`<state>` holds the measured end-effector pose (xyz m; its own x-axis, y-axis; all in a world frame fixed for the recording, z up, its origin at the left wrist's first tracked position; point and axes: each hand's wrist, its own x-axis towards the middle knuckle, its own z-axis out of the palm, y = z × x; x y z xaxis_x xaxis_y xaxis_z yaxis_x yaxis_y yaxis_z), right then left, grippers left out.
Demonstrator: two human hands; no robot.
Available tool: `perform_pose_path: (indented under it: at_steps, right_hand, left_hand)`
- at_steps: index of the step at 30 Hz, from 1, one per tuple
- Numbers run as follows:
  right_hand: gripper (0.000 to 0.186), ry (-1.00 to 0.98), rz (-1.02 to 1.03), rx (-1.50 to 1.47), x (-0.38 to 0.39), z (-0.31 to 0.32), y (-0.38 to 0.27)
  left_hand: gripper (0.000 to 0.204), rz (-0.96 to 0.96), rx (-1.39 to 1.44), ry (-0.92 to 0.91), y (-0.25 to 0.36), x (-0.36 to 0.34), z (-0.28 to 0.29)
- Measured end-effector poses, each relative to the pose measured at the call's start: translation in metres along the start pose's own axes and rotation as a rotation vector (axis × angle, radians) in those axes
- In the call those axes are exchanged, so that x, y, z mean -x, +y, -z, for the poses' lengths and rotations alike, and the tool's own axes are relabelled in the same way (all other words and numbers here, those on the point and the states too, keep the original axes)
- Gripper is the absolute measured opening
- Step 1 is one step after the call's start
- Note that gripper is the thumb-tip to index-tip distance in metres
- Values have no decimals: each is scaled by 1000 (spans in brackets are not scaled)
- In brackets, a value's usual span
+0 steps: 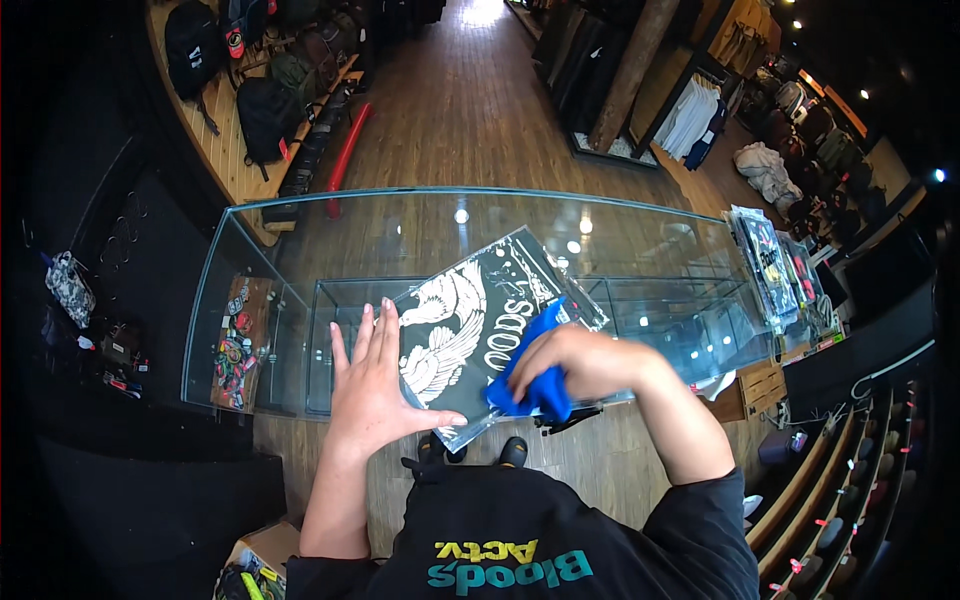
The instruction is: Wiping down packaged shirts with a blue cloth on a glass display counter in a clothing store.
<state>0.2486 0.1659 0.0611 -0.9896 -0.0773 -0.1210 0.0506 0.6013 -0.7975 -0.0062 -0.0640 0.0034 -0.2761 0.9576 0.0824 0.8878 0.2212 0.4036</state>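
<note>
On the glass counter [258, 235] a flat black-and-white printed item in a clear sleeve [445, 320] lies at a slant in front of me. My left hand [370, 390] is spread at its left edge, fingers stretched out, with the thumb across the lower left corner. My right hand [570, 360] grips a crumpled blue cloth [530, 385] against the sleeve's right part, partly covering the print; this hand is slightly blurred.
A board of small colourful items [235, 345] sits at the counter's left end, stacked sleeved packages [760, 270] at its right. Beyond are shelved backpacks [270, 115], a red tube [347, 150] on the floor and hanging clothes [685, 115]. An open box [255, 555] stands low at left.
</note>
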Motion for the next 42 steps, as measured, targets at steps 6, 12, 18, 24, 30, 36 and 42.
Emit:
perform_pose_path:
  at_steps: [6,12,18,24,30,36,42]
  right_hand:
    - [53,710,-58,351,-23,-21,19]
    - [33,267,124,-50,-19,-33,-15]
    - [74,413,-11,455,-26,-66,3]
    - [50,723,-326,541,-22,-24,62]
    - [49,743,-281,509,-43,-34,33]
    - [44,884,-576,622,-22,-13,64]
    - [52,480,-97,490,-25,-62,10]
  left_hand:
    - [174,-55,-68,4,0,-4,-2]
    - [172,-73,-69,-8,-4,-1,-1]
    - [169,-86,-100,-18,-5,-2,-4]
    - [159,-71,-108,2,3,-2,-2]
    - [153,-70,-110,5,-5,2,-4]
    - [152,-77,-109,-14,5,-4,0]
    - [152,-77,-102,-11,-2,-2,-3]
